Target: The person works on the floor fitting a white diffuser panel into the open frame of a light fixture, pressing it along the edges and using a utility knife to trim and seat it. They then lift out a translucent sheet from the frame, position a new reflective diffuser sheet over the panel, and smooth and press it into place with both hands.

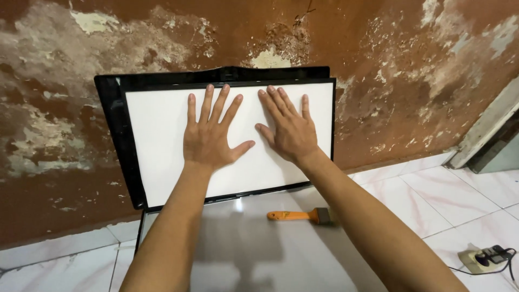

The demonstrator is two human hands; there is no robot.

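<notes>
A white sheet [157, 146] lies flat inside a black-framed panel [116, 146] that leans upright against a peeling brown wall. My left hand [210, 135] presses flat on the sheet near its middle, fingers spread. Just to its right, my right hand [289, 130] also lies flat on the sheet with fingers apart. Neither hand holds anything. Below the panel, a glossy grey sheet [254, 254] lies on the floor and shows my shadow.
An orange-handled paintbrush [300, 216] rests on the grey sheet below my right forearm. A power strip with black plugs and a cable [486, 257] sits on the white tiled floor at the lower right. A door frame [486, 127] stands at the right edge.
</notes>
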